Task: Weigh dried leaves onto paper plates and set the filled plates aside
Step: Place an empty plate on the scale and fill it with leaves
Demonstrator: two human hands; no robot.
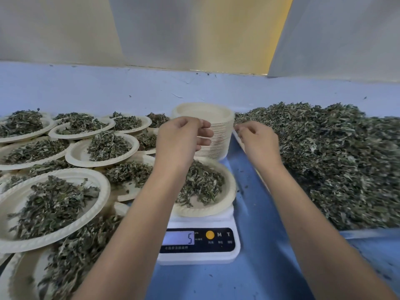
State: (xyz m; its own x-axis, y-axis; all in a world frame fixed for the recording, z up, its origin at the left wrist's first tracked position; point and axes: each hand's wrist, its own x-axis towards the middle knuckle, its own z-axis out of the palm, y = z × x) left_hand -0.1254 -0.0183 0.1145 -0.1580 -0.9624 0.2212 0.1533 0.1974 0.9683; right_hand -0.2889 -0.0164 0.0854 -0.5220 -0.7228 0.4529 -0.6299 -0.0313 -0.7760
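The left hand (184, 137) pinched the rim of the stack of paper plates (207, 113). The right hand (257, 137) curled at its opposite edge, grip unclear. Between the fingertips the plates looked light, thin and bendy, best peeled at the rim. Behind the fingers, nearer the wrists, the filled plate (232, 189) sat on the scale (216, 221).

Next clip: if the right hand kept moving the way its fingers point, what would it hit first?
The tall stack of empty cream paper plates: the right hand points its curled fingers left at the stack's side. Depth is unclear, so they may already touch.
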